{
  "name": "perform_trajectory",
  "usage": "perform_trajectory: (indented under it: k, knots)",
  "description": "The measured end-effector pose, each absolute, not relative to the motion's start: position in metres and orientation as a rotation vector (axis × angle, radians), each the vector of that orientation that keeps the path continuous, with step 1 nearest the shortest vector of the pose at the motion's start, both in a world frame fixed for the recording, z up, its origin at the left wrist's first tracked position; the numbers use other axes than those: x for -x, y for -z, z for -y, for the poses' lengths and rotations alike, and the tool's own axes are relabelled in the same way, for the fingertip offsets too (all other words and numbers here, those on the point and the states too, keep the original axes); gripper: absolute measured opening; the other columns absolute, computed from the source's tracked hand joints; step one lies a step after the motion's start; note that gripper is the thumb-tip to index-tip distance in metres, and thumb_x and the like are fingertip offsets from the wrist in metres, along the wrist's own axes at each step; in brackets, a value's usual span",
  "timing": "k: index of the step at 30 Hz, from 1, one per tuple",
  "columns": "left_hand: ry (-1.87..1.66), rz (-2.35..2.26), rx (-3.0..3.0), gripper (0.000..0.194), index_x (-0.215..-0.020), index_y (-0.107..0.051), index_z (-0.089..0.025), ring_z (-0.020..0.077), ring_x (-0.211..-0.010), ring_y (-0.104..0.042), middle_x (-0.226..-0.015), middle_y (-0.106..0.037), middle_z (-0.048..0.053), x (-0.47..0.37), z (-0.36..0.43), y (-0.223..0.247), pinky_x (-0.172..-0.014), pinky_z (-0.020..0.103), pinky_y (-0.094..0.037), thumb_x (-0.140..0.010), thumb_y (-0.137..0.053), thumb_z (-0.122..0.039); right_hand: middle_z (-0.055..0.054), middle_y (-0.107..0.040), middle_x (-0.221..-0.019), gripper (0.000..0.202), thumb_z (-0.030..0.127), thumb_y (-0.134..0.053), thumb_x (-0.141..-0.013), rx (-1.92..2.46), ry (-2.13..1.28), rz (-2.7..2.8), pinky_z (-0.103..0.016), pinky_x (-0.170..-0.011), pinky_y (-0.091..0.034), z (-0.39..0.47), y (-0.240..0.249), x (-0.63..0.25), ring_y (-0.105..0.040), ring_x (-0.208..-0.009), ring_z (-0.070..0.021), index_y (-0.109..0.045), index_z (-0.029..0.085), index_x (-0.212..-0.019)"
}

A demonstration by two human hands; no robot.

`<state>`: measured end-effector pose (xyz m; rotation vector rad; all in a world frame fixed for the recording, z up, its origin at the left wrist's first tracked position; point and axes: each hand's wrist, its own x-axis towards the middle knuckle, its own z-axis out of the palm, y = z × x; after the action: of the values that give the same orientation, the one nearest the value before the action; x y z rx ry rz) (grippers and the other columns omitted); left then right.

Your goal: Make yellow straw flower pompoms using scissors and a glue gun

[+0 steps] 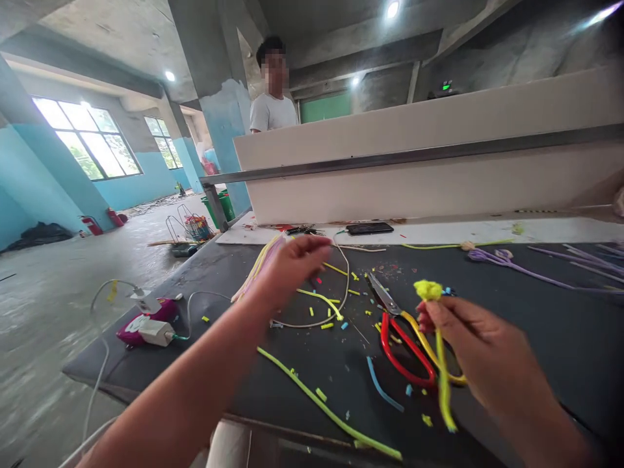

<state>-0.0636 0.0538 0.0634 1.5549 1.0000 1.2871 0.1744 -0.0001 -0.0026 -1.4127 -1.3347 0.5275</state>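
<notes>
My right hand (478, 344) pinches a yellow pipe-cleaner flower (429, 290) between thumb and fingers, its yellow-green stem (444, 390) hanging down. Under and beside it lie scissors (404, 331) with one red and one yellow handle, blades partly apart. My left hand (299, 263) reaches over the back of the dark table, blurred, its fingers bent together; whether anything is in them cannot be seen. It is near a bundle of yellow and lilac pipe cleaners (258, 260). A long green pipe cleaner (326, 406) and a short blue one (383, 387) lie in front.
Cut bits are scattered mid-table. A black phone (369, 228) lies at the back on a white cable (348, 273). Purple pipe cleaners (531, 270) are at right, a magenta power strip (146, 325) at left. Behind a pale panel (414, 130) stands a person (273, 110).
</notes>
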Motion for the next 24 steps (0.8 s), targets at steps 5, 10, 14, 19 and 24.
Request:
perform_trajectory:
  k: [5, 10, 14, 19, 24]
  knots:
    - [-1.363, -1.148, -1.562, 0.022, -0.089, -0.065, -0.015, 0.0060, -0.055, -0.050, -0.066, -0.057, -0.003, 0.122, -0.063, -0.083, -0.057, 0.022, -0.043, -0.070, -0.067, -0.027, -0.003, -0.064, -0.073, 0.024, 0.042, -0.072, -0.065, 1.171, -0.785, 0.910, -0.025, -0.059, -0.050, -0.006, -0.007, -0.181, -0.058, -0.063, -0.0139, -0.067, 0.020, -0.076]
    - [-1.193, -1.360, -1.660, 0.018, -0.082, -0.065, -0.015, 0.0083, -0.055, -0.048, -0.066, -0.059, -0.001, 0.145, -0.045, -0.074, -0.057, 0.024, -0.042, -0.067, -0.066, -0.026, -0.003, -0.063, -0.072, 0.019, 0.033, -0.077, -0.058, 1.096, -0.909, 0.743, -0.023, -0.056, -0.051, -0.004, -0.015, -0.174, -0.057, -0.060, -0.0117, -0.068, 0.020, -0.068]
    - [-0.607, -1.312, -2.045, 0.013, -0.075, -0.067, -0.016, 0.0132, -0.066, -0.054, -0.070, -0.061, 0.002, 0.133, -0.016, -0.048, -0.063, 0.025, -0.042, -0.075, -0.058, -0.026, -0.001, -0.063, -0.069, 0.024, 0.036, -0.080, -0.052, 1.074, -0.938, 0.717, -0.018, -0.052, -0.050, -0.004, -0.013, -0.172, -0.056, -0.058, -0.0103, -0.068, 0.021, -0.066]
    - [-0.167, -1.011, -2.429, 0.038, -0.100, -0.065, -0.023, 0.0176, -0.084, -0.057, -0.106, -0.057, 0.006, 0.094, 0.016, -0.003, -0.074, 0.026, -0.044, -0.062, -0.072, -0.028, -0.001, -0.063, -0.068, 0.024, 0.041, -0.080, -0.051, 1.064, -0.947, 0.734, -0.019, -0.050, -0.051, -0.003, -0.011, -0.170, -0.056, -0.058, -0.0121, -0.069, 0.023, -0.064]
    - [-0.256, -1.031, -2.519, 0.010, -0.072, -0.064, -0.019, 0.0170, -0.080, -0.055, -0.077, -0.060, 0.004, 0.078, -0.014, 0.018, -0.074, 0.024, -0.041, -0.076, -0.055, -0.019, -0.001, -0.064, -0.067, 0.027, 0.044, -0.078, -0.052, 1.084, -0.938, 0.803, -0.022, -0.050, -0.052, -0.006, -0.006, -0.172, -0.058, -0.058, -0.0135, -0.069, 0.023, -0.066]
